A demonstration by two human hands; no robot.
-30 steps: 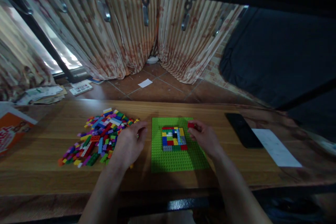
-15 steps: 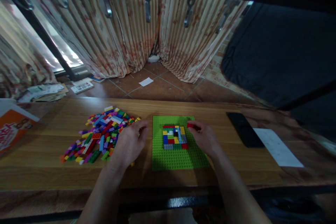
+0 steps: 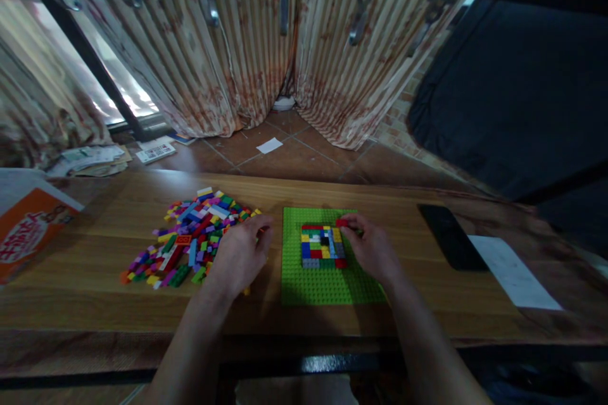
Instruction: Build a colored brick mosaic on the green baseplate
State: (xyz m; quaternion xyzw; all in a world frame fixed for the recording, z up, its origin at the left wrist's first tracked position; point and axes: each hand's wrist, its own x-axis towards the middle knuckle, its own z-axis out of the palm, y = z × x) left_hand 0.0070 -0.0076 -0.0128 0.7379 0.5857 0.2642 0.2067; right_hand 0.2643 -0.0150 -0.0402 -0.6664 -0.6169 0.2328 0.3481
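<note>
A small red brick (image 3: 341,223) is pinched between the fingertips of my right hand (image 3: 373,247). It is at the far right corner of a square build of multicoloured bricks (image 3: 311,262); whether it touches the build I cannot tell. The build sits on a green studded baseplate (image 3: 308,288) and has an open middle. To the left of the plate, my left hand (image 3: 240,256) hovers by the right side of a loose brick pile (image 3: 190,237). Its fingers are curled towards the thumb, and what they hold, if anything, cannot be made out.
The wooden table (image 3: 109,234) bears a black phone (image 3: 451,237) and a white sheet of paper (image 3: 515,272) on the right. At the left edge stands an orange and white package (image 3: 28,228). Papers (image 3: 90,160) and a booklet (image 3: 156,152) lie beyond the table.
My right hand has brought the red brick left, from beside the build to its far right corner. My left hand stays about where it was. The whole view has shifted slightly.
</note>
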